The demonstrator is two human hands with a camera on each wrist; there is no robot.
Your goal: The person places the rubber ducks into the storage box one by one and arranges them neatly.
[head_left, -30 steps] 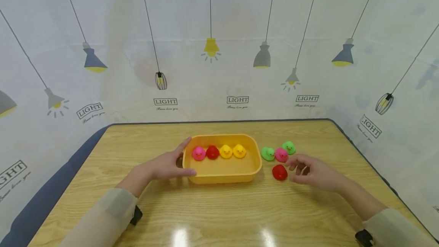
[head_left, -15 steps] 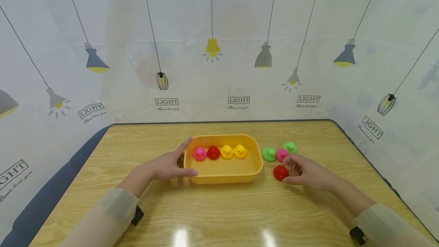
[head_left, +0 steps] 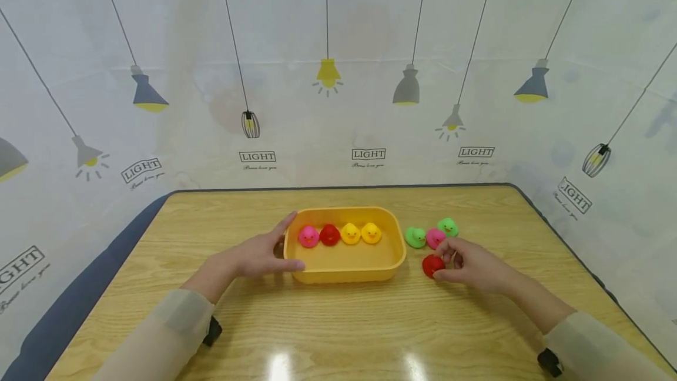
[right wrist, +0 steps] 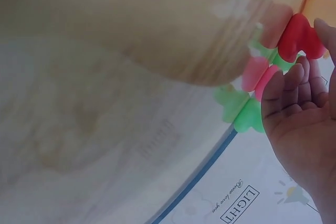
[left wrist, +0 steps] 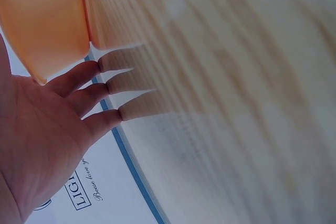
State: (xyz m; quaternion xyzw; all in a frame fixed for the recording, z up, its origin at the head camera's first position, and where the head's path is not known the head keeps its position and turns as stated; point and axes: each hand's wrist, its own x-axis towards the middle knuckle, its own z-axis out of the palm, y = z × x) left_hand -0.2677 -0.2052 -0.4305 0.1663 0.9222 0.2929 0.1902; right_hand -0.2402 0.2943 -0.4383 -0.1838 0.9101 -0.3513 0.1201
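In the head view, my left hand rests at the left end of a yellow plastic box, thumb over the near rim and forefinger at the far corner. The left wrist view shows the other fingers loosely straight beside the box, tips at the tabletop. My right hand pinches a red rubber duck between thumb and fingers, right of the box. The duck sits on the table in the right wrist view. Inside the box a pink duck, a red duck and two yellow ducks form a row.
Just behind the right hand stand a green duck, a pink duck and another green duck. The wooden table ends at a cloth backdrop printed with lamps, at the back and sides.
My right hand has moved left and closed its thumb and fingers on the red duck beside the box. The left hand and the box have stayed in place.
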